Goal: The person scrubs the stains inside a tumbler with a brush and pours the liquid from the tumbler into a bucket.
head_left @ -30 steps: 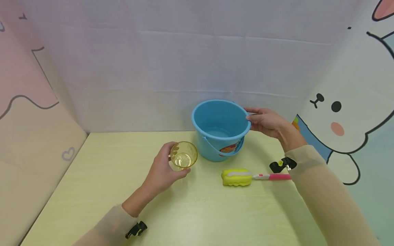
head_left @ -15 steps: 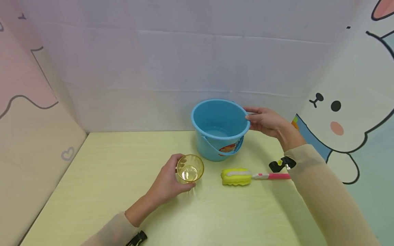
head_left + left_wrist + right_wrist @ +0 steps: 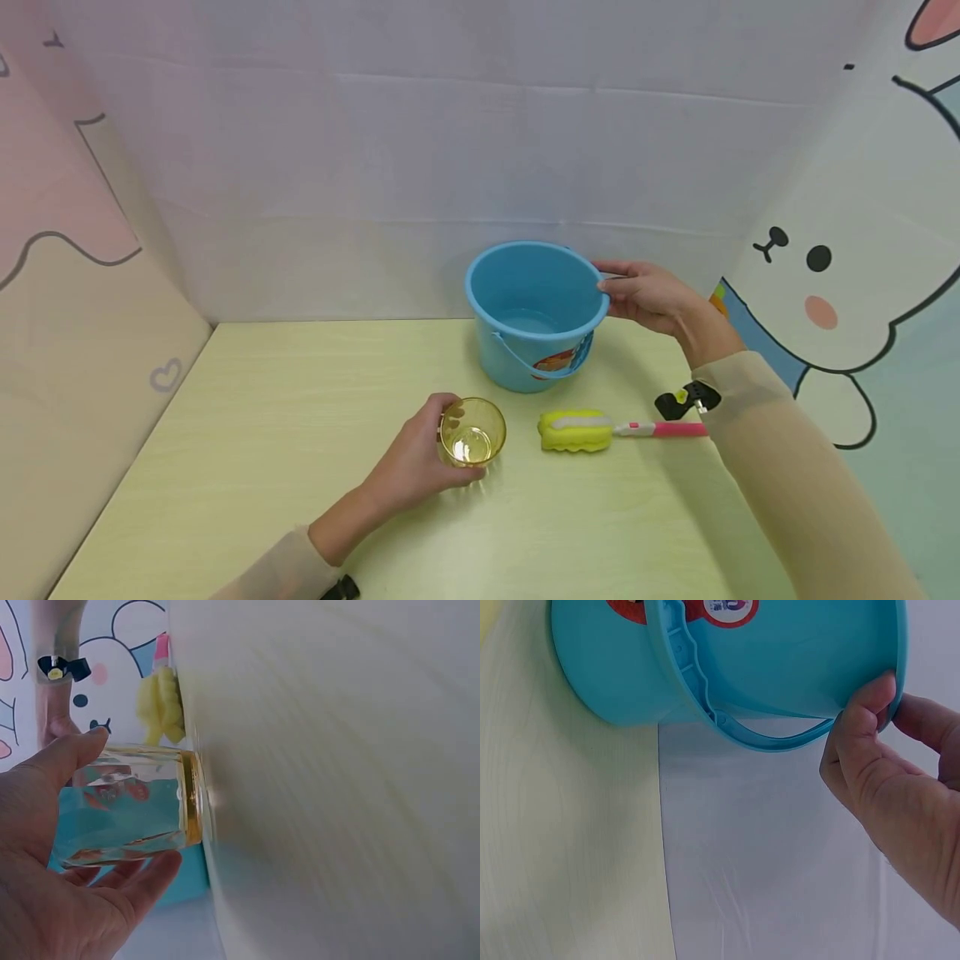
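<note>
My left hand (image 3: 416, 458) holds a clear amber-tinted glass (image 3: 472, 432), thumb on the near side and fingers round the far side. In the left wrist view the base of the glass (image 3: 191, 799) is right at the tabletop. At the back, a blue bucket (image 3: 525, 358) stands upright with its handle hanging down in front over a red label. My right hand (image 3: 648, 300) pinches the bucket's rim on its right side; the right wrist view shows the fingers (image 3: 866, 712) at that rim near the handle's end.
A sponge brush (image 3: 576, 431) with a yellow-green head and a pink-and-white handle lies in front of the bucket, its handle end hidden by the right sleeve (image 3: 780, 450). A white cloth wall (image 3: 337, 250) rises behind the light wooden table (image 3: 262, 400); printed panels flank both sides.
My left hand has brought the glass nearer to me and slightly right, down toward the tabletop. My right hand and the bucket have stayed in place.
</note>
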Demonstrator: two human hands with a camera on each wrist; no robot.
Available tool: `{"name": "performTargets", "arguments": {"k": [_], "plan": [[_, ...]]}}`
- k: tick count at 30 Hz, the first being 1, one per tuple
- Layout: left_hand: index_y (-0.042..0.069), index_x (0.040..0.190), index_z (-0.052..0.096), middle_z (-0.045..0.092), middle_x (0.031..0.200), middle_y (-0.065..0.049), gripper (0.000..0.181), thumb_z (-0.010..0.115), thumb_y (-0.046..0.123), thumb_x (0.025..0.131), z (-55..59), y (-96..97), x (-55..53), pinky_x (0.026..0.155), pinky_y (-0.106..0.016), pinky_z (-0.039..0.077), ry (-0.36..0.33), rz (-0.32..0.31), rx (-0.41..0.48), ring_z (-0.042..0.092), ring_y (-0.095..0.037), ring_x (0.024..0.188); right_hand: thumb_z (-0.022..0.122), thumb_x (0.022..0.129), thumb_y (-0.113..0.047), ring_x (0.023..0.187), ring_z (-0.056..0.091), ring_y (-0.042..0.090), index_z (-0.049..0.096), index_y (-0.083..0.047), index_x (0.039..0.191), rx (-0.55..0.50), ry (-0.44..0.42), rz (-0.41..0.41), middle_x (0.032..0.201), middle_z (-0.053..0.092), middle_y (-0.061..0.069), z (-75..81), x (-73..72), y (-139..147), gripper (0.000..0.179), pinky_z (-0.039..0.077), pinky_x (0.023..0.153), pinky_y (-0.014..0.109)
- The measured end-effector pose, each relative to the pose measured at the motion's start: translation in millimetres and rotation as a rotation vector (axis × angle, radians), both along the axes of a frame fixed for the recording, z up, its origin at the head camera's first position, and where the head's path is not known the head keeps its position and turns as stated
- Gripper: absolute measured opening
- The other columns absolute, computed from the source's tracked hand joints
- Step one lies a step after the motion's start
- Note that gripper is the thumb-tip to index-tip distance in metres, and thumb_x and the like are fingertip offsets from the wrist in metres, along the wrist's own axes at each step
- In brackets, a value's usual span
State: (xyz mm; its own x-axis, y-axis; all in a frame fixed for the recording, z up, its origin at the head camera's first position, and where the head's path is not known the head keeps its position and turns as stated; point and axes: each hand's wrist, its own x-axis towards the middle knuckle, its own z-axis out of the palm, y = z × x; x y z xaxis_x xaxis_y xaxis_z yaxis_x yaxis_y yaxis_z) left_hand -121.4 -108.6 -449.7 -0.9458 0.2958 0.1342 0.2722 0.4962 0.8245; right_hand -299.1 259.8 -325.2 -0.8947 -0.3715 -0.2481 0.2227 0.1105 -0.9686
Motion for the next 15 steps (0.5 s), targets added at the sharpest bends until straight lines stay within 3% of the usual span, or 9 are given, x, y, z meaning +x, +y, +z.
{"name": "performTargets", "arguments": {"k": [15], "plan": [[0.007,0.139,0.048,0.063,0.130,-0.012,0.090,0.102,0.029,0.070,0.2,3.4,7.0,0.095,-0.046,0.054,-0.060,-0.059,0.004,0.062,-0.025,0.112,0.056,0.111,-0.009,0.105,0.070,0.022,0.025,-0.002,0.167,-0.011,0.002,-0.013,0.140,0.059,0.015,-1.5,0.2,0.7,0.064,0.061,0.090,0.032]]}}
